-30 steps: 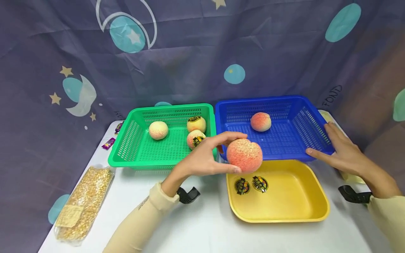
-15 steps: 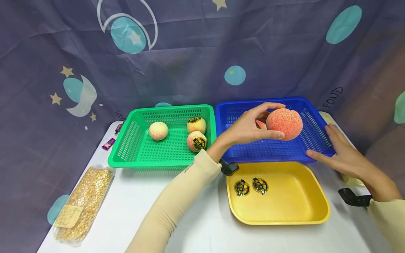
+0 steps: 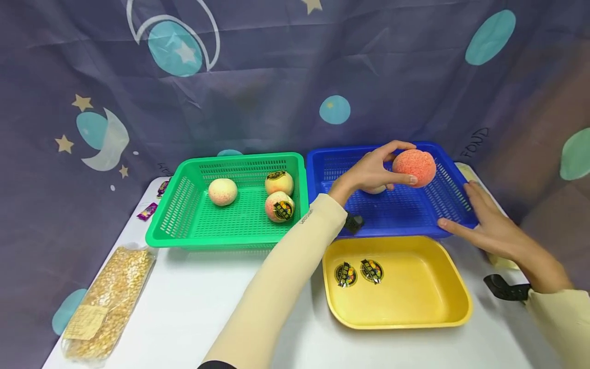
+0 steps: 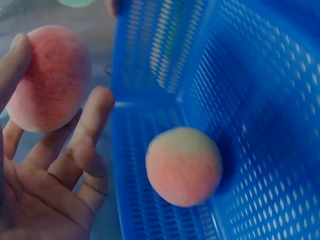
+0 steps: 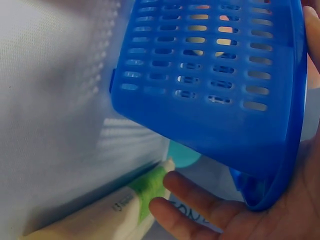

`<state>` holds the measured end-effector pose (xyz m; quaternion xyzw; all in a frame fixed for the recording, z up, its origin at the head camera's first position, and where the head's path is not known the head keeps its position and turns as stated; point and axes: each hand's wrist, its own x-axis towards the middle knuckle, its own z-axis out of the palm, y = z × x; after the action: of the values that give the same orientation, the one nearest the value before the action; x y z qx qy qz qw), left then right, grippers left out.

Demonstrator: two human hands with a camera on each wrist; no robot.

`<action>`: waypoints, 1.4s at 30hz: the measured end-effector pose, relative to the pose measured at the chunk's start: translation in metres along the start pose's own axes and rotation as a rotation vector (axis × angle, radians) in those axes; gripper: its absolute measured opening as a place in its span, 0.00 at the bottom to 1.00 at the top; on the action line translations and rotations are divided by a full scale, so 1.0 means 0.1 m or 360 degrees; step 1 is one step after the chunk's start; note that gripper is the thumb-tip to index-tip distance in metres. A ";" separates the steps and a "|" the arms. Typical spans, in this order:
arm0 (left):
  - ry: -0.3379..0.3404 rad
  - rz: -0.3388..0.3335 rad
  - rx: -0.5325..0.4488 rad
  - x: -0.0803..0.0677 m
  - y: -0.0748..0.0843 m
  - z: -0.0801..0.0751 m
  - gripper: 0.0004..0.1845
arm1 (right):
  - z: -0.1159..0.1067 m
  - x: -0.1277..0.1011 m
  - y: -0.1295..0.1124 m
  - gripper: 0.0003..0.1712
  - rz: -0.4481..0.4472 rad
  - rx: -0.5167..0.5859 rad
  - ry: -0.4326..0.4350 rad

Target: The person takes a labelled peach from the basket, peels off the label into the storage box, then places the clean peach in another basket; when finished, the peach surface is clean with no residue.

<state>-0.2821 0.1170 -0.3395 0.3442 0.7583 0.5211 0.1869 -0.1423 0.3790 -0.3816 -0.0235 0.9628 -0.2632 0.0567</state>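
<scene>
We note the left hand (image 3: 369, 171) pinching a peach (image 3: 414, 167) between thumb and fingertips, held above the blue basket (image 3: 454, 177), toward its far right corner. A 2nd peach (image 4: 183, 166) lies on the basket floor just below and left of it; the head view mostly hides this one behind the hand, the left wrist view shows it whole. The right hand (image 3: 488, 225), fingers straight, steadies the basket's right wall.

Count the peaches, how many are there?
5. Three lie in the green basket. One is in the left hand; one, half hidden, in the blue basket.
</scene>
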 end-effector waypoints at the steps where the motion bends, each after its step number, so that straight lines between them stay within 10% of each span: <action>1: -0.0019 -0.0043 0.0001 0.02 -0.02 -0.01 0.39 | 0.00 0.00 -0.01 0.65 -0.0003 0.0002 0.0004; 20: -0.0353 -0.0285 0.0293 0.17 -0.34 0.04 0.37 | 0.01 0.01 -0.01 0.64 -0.0011 -0.0008 0.0030; 42: -0.0401 -0.0460 0.0403 0.20 -0.33 0.10 0.29 | -0.01 -0.01 -0.02 0.64 0.0006 -0.0009 0.0017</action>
<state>-0.3001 0.1304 -0.3726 0.3152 0.8297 0.3425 0.3082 -0.1414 0.3779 -0.3797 -0.0204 0.9639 -0.2604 0.0519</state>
